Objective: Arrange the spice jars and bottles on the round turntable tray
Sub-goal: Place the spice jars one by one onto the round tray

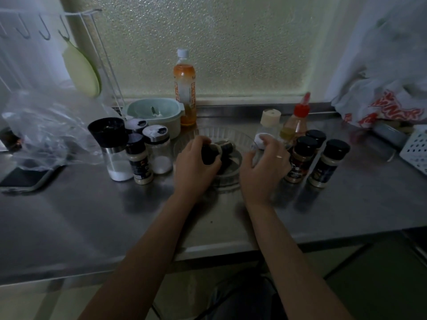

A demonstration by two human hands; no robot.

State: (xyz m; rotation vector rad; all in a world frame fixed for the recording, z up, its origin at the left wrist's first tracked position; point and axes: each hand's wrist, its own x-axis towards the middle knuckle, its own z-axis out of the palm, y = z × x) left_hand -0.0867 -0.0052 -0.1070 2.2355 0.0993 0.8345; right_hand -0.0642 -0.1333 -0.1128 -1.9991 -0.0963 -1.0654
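A clear round turntable tray (221, 132) sits mid-counter. My left hand (194, 167) is closed around a dark-capped spice jar (209, 155), held tilted over the tray's left side. A second dark jar (227, 145) lies in the tray behind it. My right hand (265, 167) grips the tray's right rim, just in front of a small white-capped bottle (261, 139). On the left stand a black-topped grinder (108, 139), a black-capped jar (138, 158) and two glass shakers (158, 148). To the right are three black-capped jars (302, 155), a red-nozzle bottle (298, 121) and a cream-capped bottle (269, 120).
A tall orange bottle (184, 88) and a pale green bowl (157, 112) stand at the back by the frosted window. A crumpled plastic bag (46, 125) and a phone (23, 179) lie at left. A white basket (416, 148) and a printed bag (381, 107) sit at right.
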